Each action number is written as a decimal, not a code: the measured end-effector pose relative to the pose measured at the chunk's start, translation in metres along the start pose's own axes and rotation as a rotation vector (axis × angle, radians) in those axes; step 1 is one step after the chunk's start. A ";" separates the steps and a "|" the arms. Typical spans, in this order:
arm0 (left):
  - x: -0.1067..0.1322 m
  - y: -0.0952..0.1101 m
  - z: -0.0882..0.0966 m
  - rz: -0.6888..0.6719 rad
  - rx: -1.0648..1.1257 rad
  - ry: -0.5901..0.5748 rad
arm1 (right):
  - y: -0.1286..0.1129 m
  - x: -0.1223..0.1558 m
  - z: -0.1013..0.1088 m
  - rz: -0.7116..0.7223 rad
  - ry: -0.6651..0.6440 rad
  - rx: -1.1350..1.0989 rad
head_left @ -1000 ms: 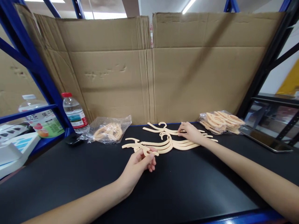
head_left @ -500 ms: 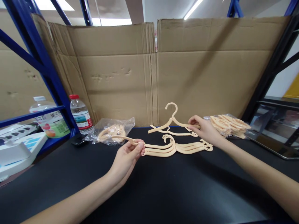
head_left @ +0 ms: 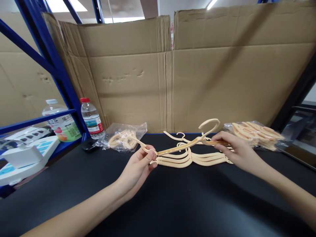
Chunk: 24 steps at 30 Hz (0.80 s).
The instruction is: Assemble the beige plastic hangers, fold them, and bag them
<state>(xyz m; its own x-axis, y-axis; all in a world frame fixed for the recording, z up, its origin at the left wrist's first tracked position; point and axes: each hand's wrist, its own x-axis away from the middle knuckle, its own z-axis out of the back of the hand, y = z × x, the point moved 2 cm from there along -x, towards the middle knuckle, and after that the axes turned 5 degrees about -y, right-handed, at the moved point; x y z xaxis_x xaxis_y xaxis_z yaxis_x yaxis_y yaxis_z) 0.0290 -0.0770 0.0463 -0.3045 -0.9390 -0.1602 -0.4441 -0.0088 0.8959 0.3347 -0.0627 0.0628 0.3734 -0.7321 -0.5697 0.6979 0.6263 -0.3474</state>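
My left hand (head_left: 138, 169) pinches a slim, curved beige plastic hanger piece (head_left: 135, 141) between thumb and fingers. A beige clothes hanger (head_left: 181, 148), tilted with its hook toward the upper right, is gripped by its right arm in my right hand (head_left: 235, 148). The hanger's left end meets the curved piece at my left fingertips; whether they are joined I cannot tell. Under it, several nested beige hangers (head_left: 175, 163) lie on the black table, and their left ends are close to my left fingers. One more hanger (head_left: 172, 135) lies behind them, partly covered.
A clear bag of beige pieces (head_left: 123, 138) lies at left, another bag of pieces (head_left: 259, 131) at right. A red-capped water bottle (head_left: 92, 120), a larger bottle (head_left: 65, 126) and a white device (head_left: 27, 161) stand left. Cardboard (head_left: 130, 89) closes off the back.
The hanger in my right hand has tipped over from upright and come nearer, its left end now at my left fingers. The view has shifted slightly.
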 end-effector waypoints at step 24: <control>0.003 -0.001 -0.005 0.081 0.103 -0.086 | -0.009 0.000 0.007 0.051 0.043 -0.005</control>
<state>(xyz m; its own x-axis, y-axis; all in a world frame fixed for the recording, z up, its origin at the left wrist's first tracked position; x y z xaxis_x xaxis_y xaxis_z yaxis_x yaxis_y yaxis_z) 0.0330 -0.0815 0.0473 -0.4116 -0.9023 -0.1281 -0.4981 0.1051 0.8607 0.3329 -0.0701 0.0717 0.3819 -0.6870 -0.6181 0.6757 0.6639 -0.3204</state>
